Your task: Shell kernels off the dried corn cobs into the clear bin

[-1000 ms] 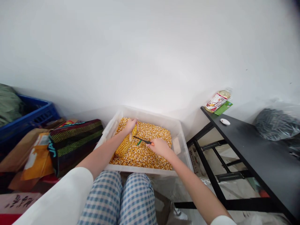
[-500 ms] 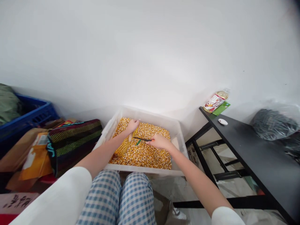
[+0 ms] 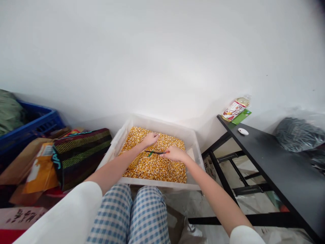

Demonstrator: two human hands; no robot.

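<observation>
A translucent plastic bin in front of my knees holds loose yellow corn kernels. Over its middle, my right hand is closed around the orange handle of a thin dark-bladed tool, which points left just above the kernels. Left of and beyond the blade is my left hand, with fingers curled low against the corn; what they grip, if anything, is hidden. A small green piece lies under the blade. My left forearm covers part of the bin's left side.
A black table at right bears a bottle, a green packet, a white oval object and a bagged dark bundle. At left are a mesh bag, cardboard and a blue crate.
My left hand has moved right and slightly nearer. The corn cobs seen by it before are no longer clearly visible. My right hand holds the tool in nearly the same place.
</observation>
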